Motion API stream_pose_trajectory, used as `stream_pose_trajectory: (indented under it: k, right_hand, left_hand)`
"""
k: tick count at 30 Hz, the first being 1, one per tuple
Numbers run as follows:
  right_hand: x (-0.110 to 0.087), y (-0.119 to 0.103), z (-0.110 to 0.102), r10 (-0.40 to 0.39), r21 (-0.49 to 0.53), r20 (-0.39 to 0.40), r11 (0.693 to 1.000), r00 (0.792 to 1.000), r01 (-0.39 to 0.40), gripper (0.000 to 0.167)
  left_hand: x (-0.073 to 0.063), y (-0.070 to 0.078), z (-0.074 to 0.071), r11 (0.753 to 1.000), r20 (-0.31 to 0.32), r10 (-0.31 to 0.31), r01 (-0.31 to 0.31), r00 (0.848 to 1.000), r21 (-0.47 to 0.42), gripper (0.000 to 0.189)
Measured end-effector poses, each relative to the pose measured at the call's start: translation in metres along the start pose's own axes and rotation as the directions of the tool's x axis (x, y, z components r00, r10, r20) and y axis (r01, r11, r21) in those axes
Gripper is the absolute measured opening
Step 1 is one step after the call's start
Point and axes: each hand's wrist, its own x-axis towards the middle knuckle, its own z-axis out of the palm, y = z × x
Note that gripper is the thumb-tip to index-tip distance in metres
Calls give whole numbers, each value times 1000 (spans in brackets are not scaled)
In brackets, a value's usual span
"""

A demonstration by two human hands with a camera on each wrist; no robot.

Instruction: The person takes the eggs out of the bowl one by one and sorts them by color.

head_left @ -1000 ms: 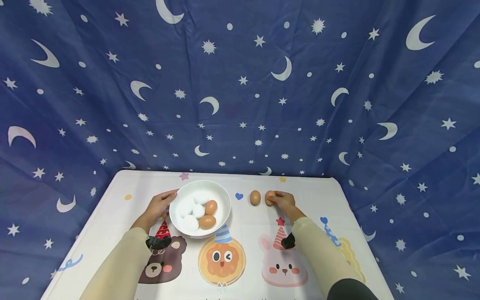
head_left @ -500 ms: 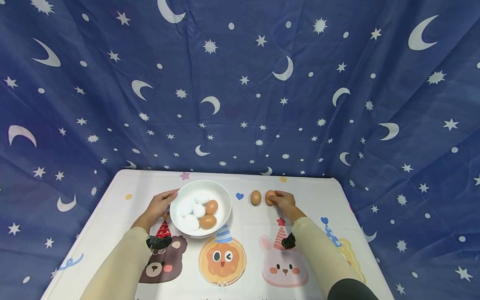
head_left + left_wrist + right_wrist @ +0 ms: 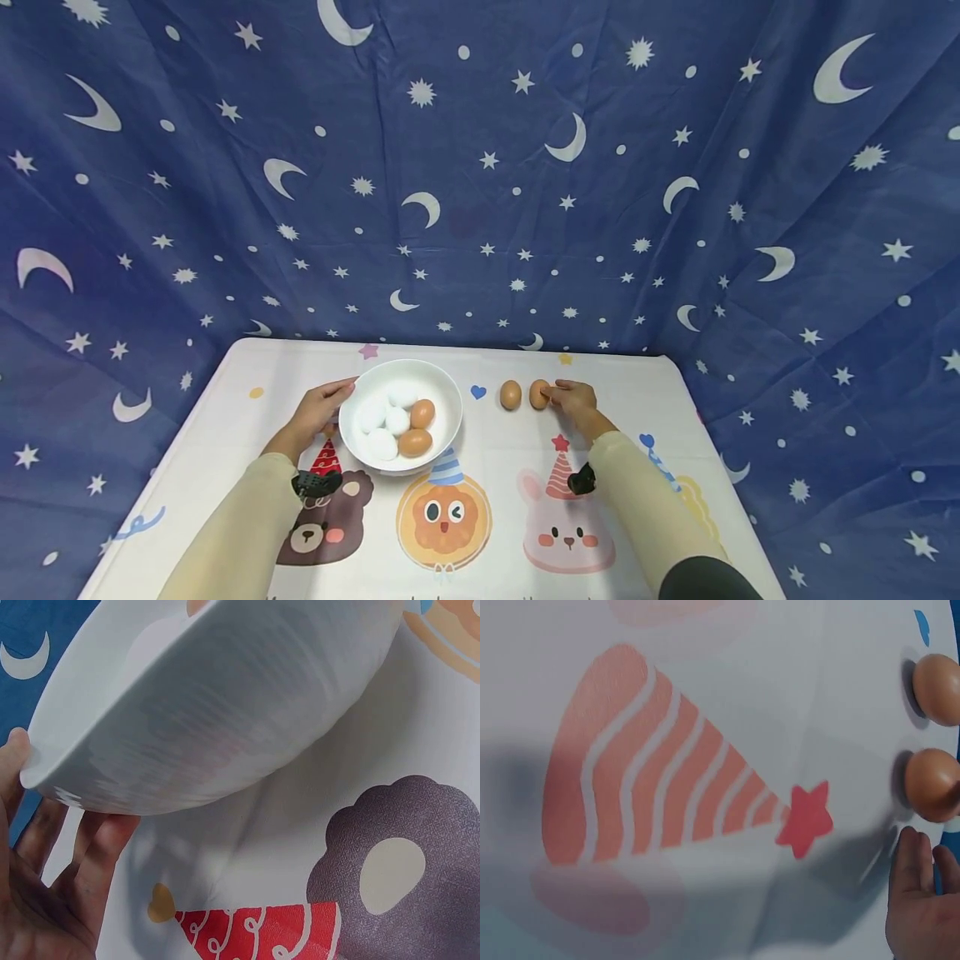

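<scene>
At left in the head view my left hand (image 3: 315,412) holds the rim of a white bowl (image 3: 351,446). The left wrist view shows one fingertip over the rim and other fingers against the bowl's outside. Inside lie several white eggs (image 3: 397,422) and two brown eggs (image 3: 415,442). Two more brown eggs stand on the table right of the bowl, one nearer it (image 3: 511,395) and one farther right (image 3: 537,393). My right hand (image 3: 577,404) is beside the right-hand egg, its fingertips at that egg's edge. In the right wrist view its visible fingers (image 3: 907,859) are extended.
A white tablecloth (image 3: 495,467) with printed party animals covers the table. Behind it hangs a dark blue curtain (image 3: 465,275) with moons and stars. A dark band (image 3: 318,485) sits at the left wrist and another dark device (image 3: 581,479) at the right.
My right fingers have drawn slightly back to the right from the right-hand brown egg, showing more of it. The egg stays in place. My left hand and the bowl have not moved.
</scene>
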Motion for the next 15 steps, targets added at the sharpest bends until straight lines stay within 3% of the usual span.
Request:
stream_pose_trajectory:
  k: [8, 15]
  right_hand:
    - [-9, -23, -13, -106, -35, -125, 994, 986, 102, 49]
    - [-30, -56, 4, -207, -3, -173, 978, 963, 210, 44]
  left_hand:
    - [0, 0, 0, 999, -14, -5, 5, 1000, 38, 57]
    - [0, -1, 0, 999, -12, 5, -4, 1000, 50, 56]
